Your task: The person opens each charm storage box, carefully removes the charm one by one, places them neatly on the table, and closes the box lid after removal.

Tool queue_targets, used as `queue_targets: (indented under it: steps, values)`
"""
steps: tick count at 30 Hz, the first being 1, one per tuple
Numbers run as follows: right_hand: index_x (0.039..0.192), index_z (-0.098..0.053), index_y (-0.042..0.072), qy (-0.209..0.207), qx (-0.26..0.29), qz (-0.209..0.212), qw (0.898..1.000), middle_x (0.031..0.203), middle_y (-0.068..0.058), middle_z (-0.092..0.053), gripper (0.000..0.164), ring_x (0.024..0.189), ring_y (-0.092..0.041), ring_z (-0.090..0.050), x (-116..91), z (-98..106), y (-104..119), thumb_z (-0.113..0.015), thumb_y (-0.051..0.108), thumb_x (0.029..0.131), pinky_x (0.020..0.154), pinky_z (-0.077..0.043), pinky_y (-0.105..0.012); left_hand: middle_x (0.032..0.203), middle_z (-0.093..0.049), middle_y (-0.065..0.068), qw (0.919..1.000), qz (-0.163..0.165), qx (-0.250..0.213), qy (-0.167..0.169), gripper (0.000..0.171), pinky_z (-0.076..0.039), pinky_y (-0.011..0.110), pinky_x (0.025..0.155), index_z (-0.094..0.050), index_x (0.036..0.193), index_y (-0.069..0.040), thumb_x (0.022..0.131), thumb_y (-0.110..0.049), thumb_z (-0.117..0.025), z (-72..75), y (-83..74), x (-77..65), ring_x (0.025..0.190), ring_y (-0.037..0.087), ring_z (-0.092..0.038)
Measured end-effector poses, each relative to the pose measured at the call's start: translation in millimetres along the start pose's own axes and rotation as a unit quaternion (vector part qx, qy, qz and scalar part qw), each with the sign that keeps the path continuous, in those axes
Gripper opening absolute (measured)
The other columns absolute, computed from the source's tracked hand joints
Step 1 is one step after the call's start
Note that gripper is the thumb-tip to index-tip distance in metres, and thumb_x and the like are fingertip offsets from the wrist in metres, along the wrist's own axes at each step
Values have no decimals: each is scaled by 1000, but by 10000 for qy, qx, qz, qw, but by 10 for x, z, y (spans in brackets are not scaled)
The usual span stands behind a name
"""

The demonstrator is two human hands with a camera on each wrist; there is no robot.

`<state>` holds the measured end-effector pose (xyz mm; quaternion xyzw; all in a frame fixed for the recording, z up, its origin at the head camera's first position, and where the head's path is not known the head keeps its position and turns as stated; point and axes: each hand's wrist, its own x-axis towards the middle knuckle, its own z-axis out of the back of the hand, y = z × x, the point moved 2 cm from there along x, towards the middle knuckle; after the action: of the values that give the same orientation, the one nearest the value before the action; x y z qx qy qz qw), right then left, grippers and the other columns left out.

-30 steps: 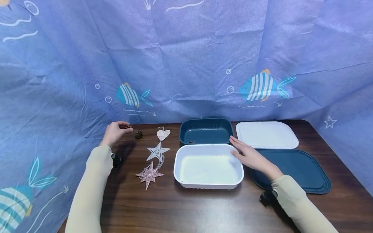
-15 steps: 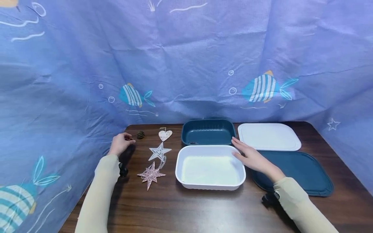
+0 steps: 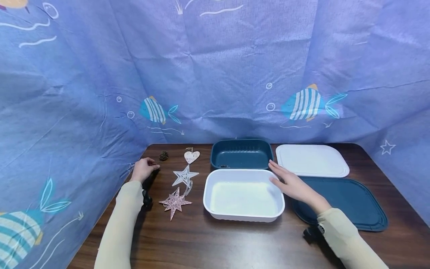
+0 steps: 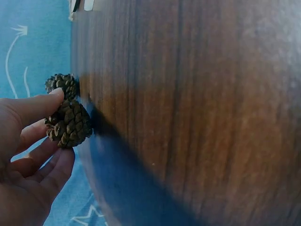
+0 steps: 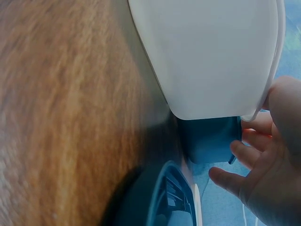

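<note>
One pine cone (image 4: 70, 125) — dark brown, scales overlapping — pinched by left hand (image 3: 143, 170); right hand (image 3: 294, 185) unclenched.

Pine cone (image 4: 70, 123): brown, rounded, with overlapping woody scales — pinched between the thumb and fingers of the left hand (image 3: 142, 170), at the left side of the table (image 3: 201, 243).
White box (image 3: 243, 217): rectangular with rounded corners, upright, open-topped; directly on the near side of the dark blue box (image 3: 241, 146); right hand (image 3: 297, 185) at its far right corner.
Dark blue box: similar in form, upright, open-topped — a small dark item (image 3: 224, 166), mostly hidden, in its near left corner.
</note>
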<state>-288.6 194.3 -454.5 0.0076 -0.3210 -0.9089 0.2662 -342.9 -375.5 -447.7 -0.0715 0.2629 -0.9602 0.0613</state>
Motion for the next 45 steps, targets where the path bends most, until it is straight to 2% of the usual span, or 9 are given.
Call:
queue_targets:
  steps: [6, 16, 26, 31, 38, 42, 45]
  values:
    - [157, -31, 0, 1, -27, 5, 10000, 164, -18, -23, 64, 148, -42, -25, 13, 7, 2, -49, 37, 107, 113, -28, -61, 109, -67, 29, 9999, 18, -162, 41, 41, -51, 52, 84, -64, 118, 12, 95, -21, -71, 0, 38, -1, 95, 41, -64]
    - [156, -31, 0, 19, -18, -25, 10000, 164, -18, -23, 64, 148, -42, -25, 24, -10, -17, -49, 37, 108, 114, -26, -61, 127, -59, 34, 9993, 68, -202, 302, 52, -44, 57, 99, -59, 128, 13, 96, -27, -68, 74, 53, -19, 117, 49, -56]
    - [156, -30, -1, 42, 7, -13, 10000, 165, -18, -22, 63, 148, -43, -24, 15, -6, 4, -49, 34, 108, 114, -26, -62, 130, -56, 35, 9975, 253, -172, 629, 59, -45, 57, 98, -52, 135, 13, 93, -25, -71, 124, 120, -88, 115, 47, -55]
    - [156, -30, -1, 61, -6, 19, 10000, 164, -19, -22, 63, 148, -43, -24, 19, 1, 16, -50, 33, 108, 113, -27, -62, 131, -55, 35, 9975, 247, -117, 649, 60, -45, 56, 98, -52, 136, 12, 94, -26, -70, 161, 128, -101, 116, 47, -55]
    - [156, -30, -1, 72, 9, 18, 10000, 164, -20, -22, 63, 148, -43, -24, 22, 7, 21, -50, 33, 107, 113, -27, -62, 136, -52, 34, 9970, 188, -259, 706, 59, -44, 58, 99, -50, 139, 10, 97, -27, -67, 264, -20, -55, 121, 48, -53]
    - [156, -30, -1, 80, 19, 4, 10000, 164, -20, -22, 63, 148, -43, -24, 21, 2, 17, -50, 33, 107, 114, -27, -62, 133, -55, 33, 9972, 29, -334, 676, 58, -46, 56, 97, -50, 141, 8, 97, -27, -66, 335, -166, 31, 114, 46, -58]
    - [156, -30, -1, 69, 19, -14, 10000, 164, -20, -22, 64, 148, -42, -23, 21, 0, 12, -50, 35, 107, 114, -26, -62, 133, -56, 31, 9972, -132, -343, 654, 56, -46, 55, 98, -51, 141, 6, 98, -26, -65, 374, -296, 118, 115, 45, -58]
